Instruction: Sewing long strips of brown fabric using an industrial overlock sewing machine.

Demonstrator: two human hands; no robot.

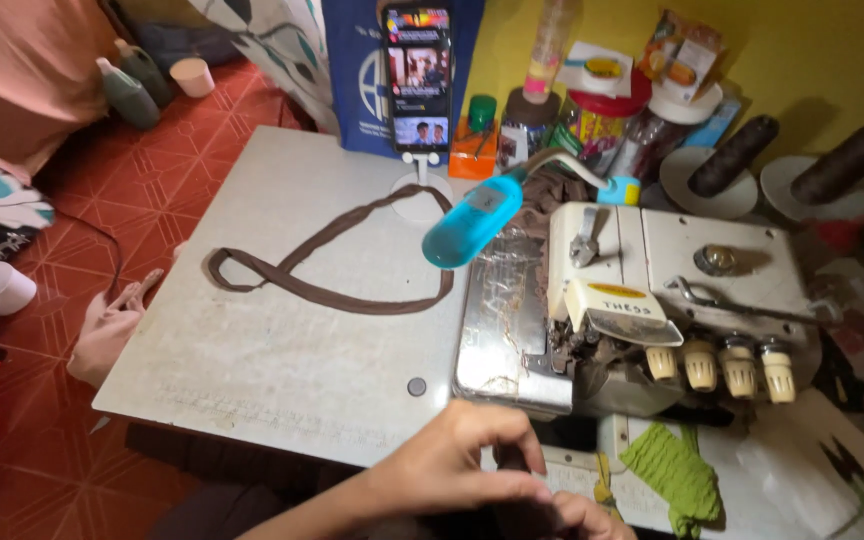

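At the near edge of the grey sewing table [282, 350], the left hand [452, 465] pinches a dark brown fabric piece [514, 462] between curled fingers. The right hand [577, 518], mostly hidden below, grips the same cloth, just beside the cream overlock sewing machine [652, 300].

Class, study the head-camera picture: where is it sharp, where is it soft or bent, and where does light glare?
Head view: the brown fabric loop and grey table look sharp; the left hand and right hand at the bottom edge are slightly soft; the phone screen glows brightly; the blue lamp shows soft sheen; the edges bow from wide-angle distortion.
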